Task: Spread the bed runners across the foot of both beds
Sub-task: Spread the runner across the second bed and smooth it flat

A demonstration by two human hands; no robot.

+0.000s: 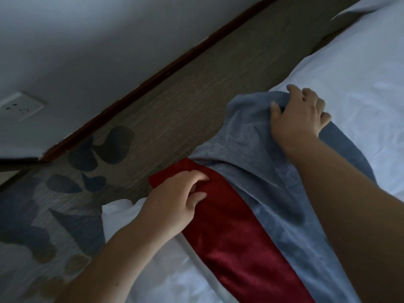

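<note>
A bed runner in grey-blue with a dark red band lies across the white bed, its end hanging over the bed's edge toward the floor. My left hand pinches the red band near its corner at the edge. My right hand grips the bunched grey-blue edge farther up the bed. Both forearms reach in from the bottom of the view.
Patterned carpet with dark blue leaf shapes runs alongside the bed. A dark wooden skirting lines the pale wall, with a white wall socket at left. White bedding folds at the lower edge.
</note>
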